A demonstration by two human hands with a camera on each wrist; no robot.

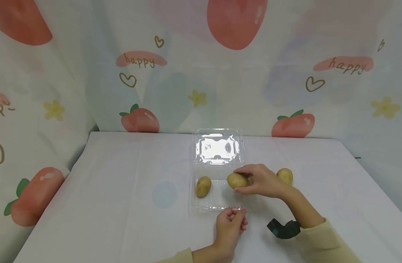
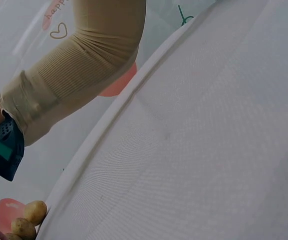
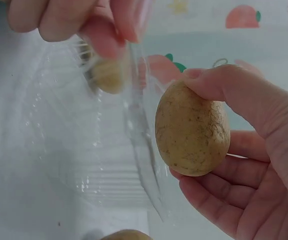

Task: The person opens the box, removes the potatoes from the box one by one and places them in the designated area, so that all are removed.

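- The held potato point(image 1: 237, 180) is gripped by the right hand point(image 1: 261, 180), thumb and fingers point(image 3: 224, 192) curled round it, just over the right half of the clear clamshell box point(image 1: 217, 204).
- The left hand point(image 1: 230, 223) pinches the near rim of that box between its fingertips, at the box's front edge.
- A second potato point(image 1: 203, 186) lies inside the box, in its left half, apart from the held one.
- A third potato point(image 1: 285, 175) sits on the surface just right of the box, partly hidden behind the right hand.
- The box's lid point(image 1: 217, 148) stands open at its far side.
- The white surface point(image 1: 122, 201) carries the box; a fruit-printed curtain point(image 1: 89, 73) hangs behind the box.
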